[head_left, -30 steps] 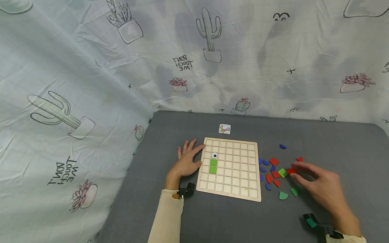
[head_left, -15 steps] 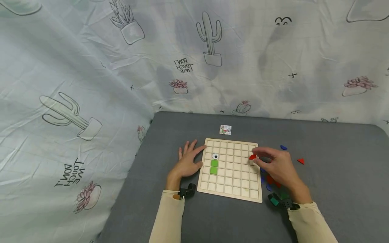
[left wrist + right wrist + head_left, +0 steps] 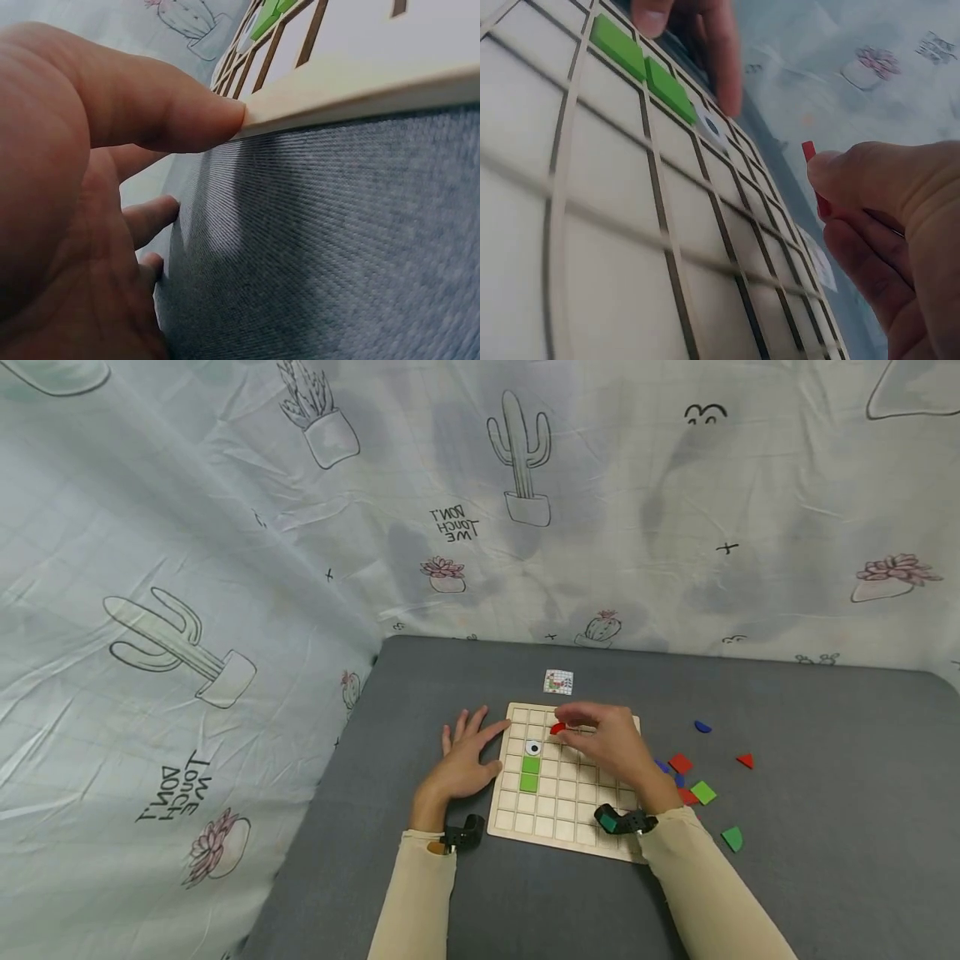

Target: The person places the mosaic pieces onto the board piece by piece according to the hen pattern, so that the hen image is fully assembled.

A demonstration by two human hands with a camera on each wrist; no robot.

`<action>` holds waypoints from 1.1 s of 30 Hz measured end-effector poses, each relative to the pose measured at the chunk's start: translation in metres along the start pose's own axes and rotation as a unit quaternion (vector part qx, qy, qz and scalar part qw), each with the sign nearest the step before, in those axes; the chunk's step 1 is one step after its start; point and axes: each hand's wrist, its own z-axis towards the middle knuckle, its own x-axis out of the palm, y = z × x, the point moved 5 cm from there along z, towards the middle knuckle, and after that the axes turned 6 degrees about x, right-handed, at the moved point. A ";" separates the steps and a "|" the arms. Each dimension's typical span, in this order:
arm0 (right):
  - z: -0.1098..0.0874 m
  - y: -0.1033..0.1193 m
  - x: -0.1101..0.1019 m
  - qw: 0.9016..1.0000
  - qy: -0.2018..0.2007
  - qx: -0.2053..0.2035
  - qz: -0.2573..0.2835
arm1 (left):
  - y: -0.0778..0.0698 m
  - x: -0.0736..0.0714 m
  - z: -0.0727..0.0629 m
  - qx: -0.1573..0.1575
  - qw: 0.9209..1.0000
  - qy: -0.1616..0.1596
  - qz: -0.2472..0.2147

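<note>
A wooden board [image 3: 555,793] with a grid of square cells lies on the table. Two green square tiles [image 3: 530,766] and a white eye disc [image 3: 532,747] with a black dot sit in its left part. My right hand [image 3: 611,743] pinches a flat red tile [image 3: 557,728] with a curved edge between thumb and fingers, over the board's upper cells. In the right wrist view the red tile [image 3: 808,150] is edge-on, partly covered by the thumb. My left hand [image 3: 463,767] spreads its fingers at the board's left side, thumb and index finger touching the rim [image 3: 315,97].
A small printed card [image 3: 558,682] lies behind the board. To the right are several loose tiles: a blue half-circle [image 3: 702,727], a red triangle [image 3: 746,761], a red square [image 3: 681,763], a green square [image 3: 703,792] and a rounded green tile [image 3: 732,838]. The right forearm hides others.
My right hand has carried the red tile leftward from the loose tiles, over the board's right edge, to its upper left-middle cells. The left hand stays at the rim.
</note>
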 end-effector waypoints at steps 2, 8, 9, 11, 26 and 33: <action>0.006 0.003 0.008 1.000 0.008 -0.002 0.003 | 0.001 0.001 0.000 -0.001 1.000 0.001 0.004; 0.020 0.007 0.028 1.000 0.024 -0.014 -0.001 | 0.004 0.004 0.002 -0.003 1.000 0.001 0.014; 0.021 0.007 0.031 1.000 0.026 -0.016 -0.002 | 0.005 0.004 0.002 -0.002 1.000 0.001 0.014; 0.023 0.008 0.035 0.999 0.030 -0.019 -0.006 | 0.005 0.004 0.002 -0.002 1.000 0.000 0.013; 0.026 0.013 0.047 0.998 0.025 -0.048 -0.041 | 0.006 0.002 -0.002 0.008 1.000 -0.005 0.007; 0.025 0.017 0.046 0.996 0.028 -0.050 -0.064 | 0.004 0.002 -0.003 0.026 1.000 -0.014 -0.004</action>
